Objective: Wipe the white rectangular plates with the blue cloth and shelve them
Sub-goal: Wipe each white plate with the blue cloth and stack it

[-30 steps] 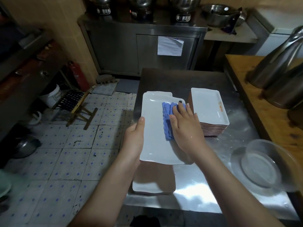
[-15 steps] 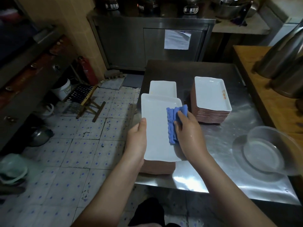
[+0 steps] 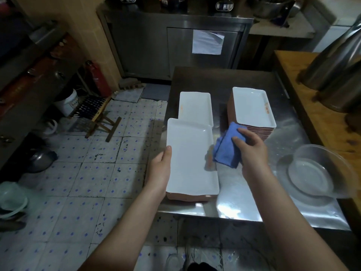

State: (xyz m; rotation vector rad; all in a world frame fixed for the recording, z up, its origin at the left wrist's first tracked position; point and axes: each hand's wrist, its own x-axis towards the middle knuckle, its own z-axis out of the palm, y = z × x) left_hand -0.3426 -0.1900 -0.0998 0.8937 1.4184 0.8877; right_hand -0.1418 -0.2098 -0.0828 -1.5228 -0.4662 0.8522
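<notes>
Left hand pinches plate edge; right hand clamps blue cloth beside it. Best: flatten cloth, reach rim corners.

This is a commercial kitchen, the back room of an eating place rather than a home. A stainless steel table carries stacks of identical white plates, many to a pile. Behind it stands a steel cabinet with a paper sheet stuck to its door. Big steel pots sit on a wooden counter, a red fire extinguisher stands by the wall, and the tiled floor is worn and chipped.
</notes>
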